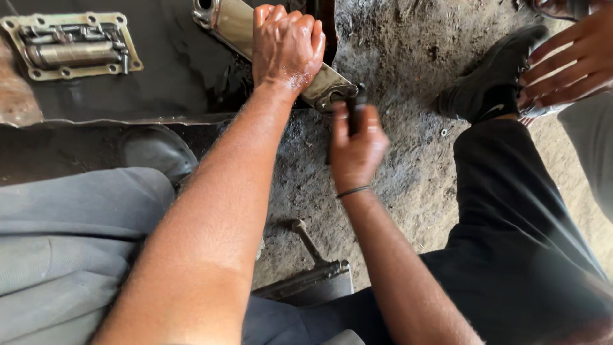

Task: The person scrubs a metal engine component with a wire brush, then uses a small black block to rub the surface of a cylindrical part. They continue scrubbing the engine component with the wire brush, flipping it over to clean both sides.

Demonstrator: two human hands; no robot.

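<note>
From the head camera, your left hand (286, 46) clamps the oily metal housing (255, 38), whose long axis slants from upper left to lower right. Your right hand (356, 150) grips a dark tool (355, 105) at its lower-right end.

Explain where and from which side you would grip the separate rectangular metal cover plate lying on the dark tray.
Probably grip the metal cover plate across its long flanged edges, coming from above. It lies flat on the dark tray, raised parts in its middle, and neither the left hand nor the right hand blocks it.

Rectangular bolted metal cover plate (70, 46) lies on dark oily tray (172, 76); a hammer (306, 239) well below it, black shoe (491, 80) far right.
</note>
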